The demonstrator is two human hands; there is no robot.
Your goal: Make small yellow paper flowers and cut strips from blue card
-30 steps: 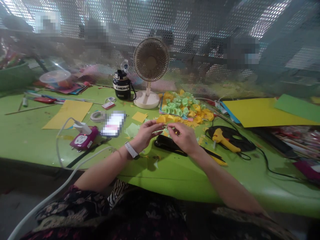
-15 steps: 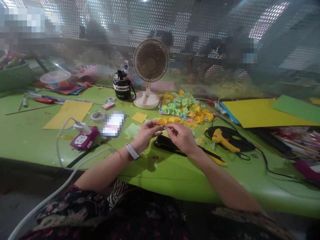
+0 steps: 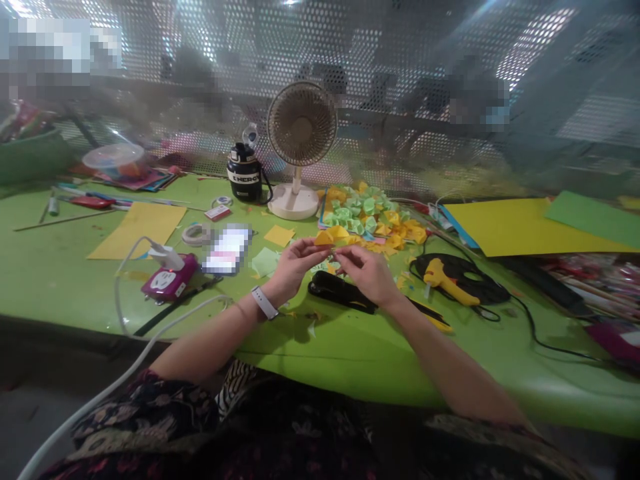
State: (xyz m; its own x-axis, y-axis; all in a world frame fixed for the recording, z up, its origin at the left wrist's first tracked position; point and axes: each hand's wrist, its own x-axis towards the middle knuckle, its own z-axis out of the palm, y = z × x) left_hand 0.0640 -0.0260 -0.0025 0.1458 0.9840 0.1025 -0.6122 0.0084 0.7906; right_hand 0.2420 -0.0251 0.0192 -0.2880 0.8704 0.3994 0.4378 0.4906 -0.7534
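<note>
Left hand (image 3: 297, 267) and right hand (image 3: 367, 275) together, pinching folded yellow paper (image 3: 333, 235) above the green surface (image 3: 320, 353). Black stapler (image 3: 340, 293) just below the paper; yellow scraps (image 3: 385, 245) beside it.

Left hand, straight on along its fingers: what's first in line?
The left hand already pinches a folded yellow paper piece at its fingertips, so that comes first. Beyond it, probably the pile of green and yellow paper pieces, though depth is unclear.
</note>
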